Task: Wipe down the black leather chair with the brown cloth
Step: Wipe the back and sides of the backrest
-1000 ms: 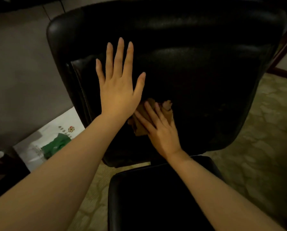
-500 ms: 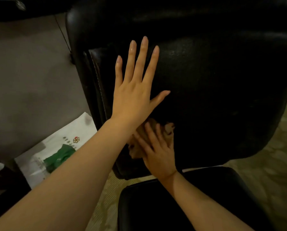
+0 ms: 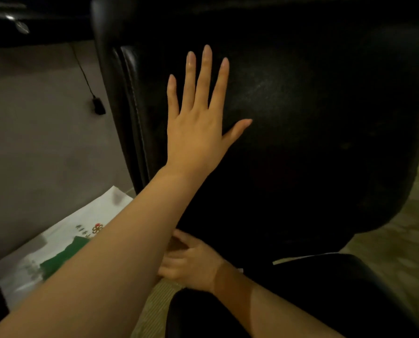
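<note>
The black leather chair (image 3: 301, 106) fills the view, its backrest facing me and its seat (image 3: 337, 301) at the bottom. My left hand (image 3: 198, 128) lies flat on the backrest near its left edge, fingers spread, holding nothing. My right hand (image 3: 191, 264) is low at the backrest's bottom left corner, partly under my left forearm. It presses the brown cloth (image 3: 176, 245) against the leather. Only a small brown patch of the cloth shows between the fingers.
A white paper bag (image 3: 64, 240) with green print lies on the floor to the left. A black cord with a plug (image 3: 98, 109) hangs against the grey panel beside the chair. Patterned carpet (image 3: 403, 235) lies to the right.
My right hand has slid the cloth down and to the left, to the backrest's bottom corner, where it is now mostly hidden. My left hand stays flat on the backrest. The view has moved closer.
</note>
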`<state>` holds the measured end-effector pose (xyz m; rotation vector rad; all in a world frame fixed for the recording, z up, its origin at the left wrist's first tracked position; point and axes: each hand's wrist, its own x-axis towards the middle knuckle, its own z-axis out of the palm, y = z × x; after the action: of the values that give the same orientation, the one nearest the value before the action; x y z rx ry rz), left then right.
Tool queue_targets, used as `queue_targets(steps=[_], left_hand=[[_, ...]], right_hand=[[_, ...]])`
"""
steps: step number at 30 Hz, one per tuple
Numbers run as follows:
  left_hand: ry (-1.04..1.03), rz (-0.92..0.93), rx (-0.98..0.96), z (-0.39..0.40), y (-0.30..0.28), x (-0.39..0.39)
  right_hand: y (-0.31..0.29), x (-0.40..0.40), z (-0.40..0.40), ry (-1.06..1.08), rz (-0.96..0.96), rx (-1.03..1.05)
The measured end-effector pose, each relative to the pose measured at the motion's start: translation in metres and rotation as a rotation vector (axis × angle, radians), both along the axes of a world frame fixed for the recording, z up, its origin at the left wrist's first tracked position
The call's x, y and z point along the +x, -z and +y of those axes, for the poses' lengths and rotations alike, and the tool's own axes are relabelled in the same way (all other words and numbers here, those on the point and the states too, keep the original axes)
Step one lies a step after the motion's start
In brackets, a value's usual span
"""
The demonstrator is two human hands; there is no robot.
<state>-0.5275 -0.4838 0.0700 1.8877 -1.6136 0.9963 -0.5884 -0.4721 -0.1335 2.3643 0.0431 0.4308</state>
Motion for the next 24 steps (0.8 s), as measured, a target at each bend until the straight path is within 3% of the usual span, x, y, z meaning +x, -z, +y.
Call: queue_targets(steps=[1, 2, 3, 5, 9, 11, 14, 16, 17, 19, 21, 24], left_hand=[[0.008, -0.009, 0.010, 0.003, 0.005, -0.001], [0.013, -0.017, 0.016, 0.005, 0.009, -0.001], [0.016, -0.014, 0.016, 0.008, 0.013, -0.001], [0.025, 0.017, 0.012, 0.010, 0.022, -0.007], [0.022, 0.038, 0.033, 0.009, 0.055, -0.033], [-0.010, 0.062, 0.045, 0.004, 0.070, -0.052], [-0.039, 0.004, 0.122, -0.008, 0.086, -0.083], [-0.037, -0.028, 0.150, -0.014, 0.091, -0.093], [-0.037, -0.030, 0.151, -0.015, 0.092, -0.093], [-0.037, -0.008, 0.141, -0.015, 0.094, -0.093], [-0.024, 0.049, 0.119, -0.017, 0.093, -0.101], [0.065, 0.061, 0.068, -0.042, 0.082, -0.132]], right_hand=[[0.006, 0.000, -0.004, 0.123, -0.001, 0.062], [0.011, -0.010, -0.016, 0.145, -0.012, -0.016], [0.011, -0.033, -0.030, 0.093, 0.042, -0.123], [0.007, -0.094, -0.071, 0.104, 0.105, -0.136], [-0.006, -0.188, -0.116, 0.197, -0.104, -0.022], [-0.013, -0.172, -0.109, 0.188, -0.086, -0.086], [0.015, -0.126, -0.091, 0.219, 0.210, -0.145], [0.022, -0.143, -0.105, 0.461, -0.010, -0.022], [0.020, -0.163, -0.114, 0.521, -0.048, -0.061], [0.013, -0.216, -0.137, 0.464, -0.155, -0.155], [0.000, -0.273, -0.150, 0.310, -0.246, -0.053], [-0.032, -0.270, -0.155, 0.345, -0.633, 0.109]])
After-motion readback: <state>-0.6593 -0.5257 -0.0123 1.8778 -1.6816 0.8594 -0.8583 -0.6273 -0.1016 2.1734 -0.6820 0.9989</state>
